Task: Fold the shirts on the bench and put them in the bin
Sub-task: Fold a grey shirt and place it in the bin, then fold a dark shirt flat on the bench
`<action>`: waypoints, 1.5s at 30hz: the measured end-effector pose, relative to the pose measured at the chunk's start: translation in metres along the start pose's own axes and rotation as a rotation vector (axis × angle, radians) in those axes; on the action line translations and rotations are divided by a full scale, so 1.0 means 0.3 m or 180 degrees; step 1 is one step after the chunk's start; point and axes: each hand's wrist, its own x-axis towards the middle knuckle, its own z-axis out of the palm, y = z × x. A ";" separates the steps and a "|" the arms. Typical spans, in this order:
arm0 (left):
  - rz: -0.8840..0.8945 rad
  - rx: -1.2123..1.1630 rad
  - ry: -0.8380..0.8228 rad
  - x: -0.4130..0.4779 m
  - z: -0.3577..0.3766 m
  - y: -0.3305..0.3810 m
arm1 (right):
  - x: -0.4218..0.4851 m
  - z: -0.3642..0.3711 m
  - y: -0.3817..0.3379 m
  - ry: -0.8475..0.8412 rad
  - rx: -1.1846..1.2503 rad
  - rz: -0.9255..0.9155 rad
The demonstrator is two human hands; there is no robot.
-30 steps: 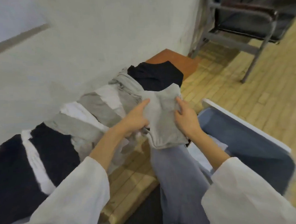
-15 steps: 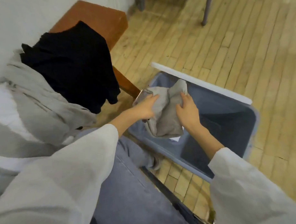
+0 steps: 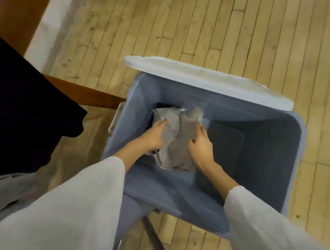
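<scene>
One folded grey shirt (image 3: 177, 143) held inside blue bin (image 3: 159, 186).

Soft, even indoor light, brightest on the white lid (image 3: 205, 76) and wood floor (image 3: 232, 29), while the inside of the blue bin (image 3: 253, 110) goes dim and shadowy around the gray shirt (image 3: 178, 143). Whole thing's a bit smeary with motion blur, worst on the bench (image 3: 10, 18) corner top left and the white sleeves (image 3: 70, 212) up close, with the left hand (image 3: 153, 138) and right hand (image 3: 200, 146) the sharpest bits. Floor planks bow toward the edges, and the black shirt (image 3: 29, 111) is just a flat dark blob.
</scene>
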 end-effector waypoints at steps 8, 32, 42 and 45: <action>0.0198 0.0095 0.0357 0.201 0.039 -0.162 | 0.133 0.185 0.097 0.0311 0.0325 -0.0051; -0.0432 -0.0065 -0.0277 -0.038 -0.034 -0.131 | 0.065 0.190 -0.182 -0.0768 0.1126 0.0741; -0.0001 -0.0279 0.1800 -0.814 -0.290 -0.114 | -0.463 0.033 -0.818 -0.1033 0.1602 -0.0761; -0.0111 -0.0256 0.2458 -1.125 -0.257 -0.288 | -0.731 0.143 -0.971 -0.1457 0.1787 -0.1292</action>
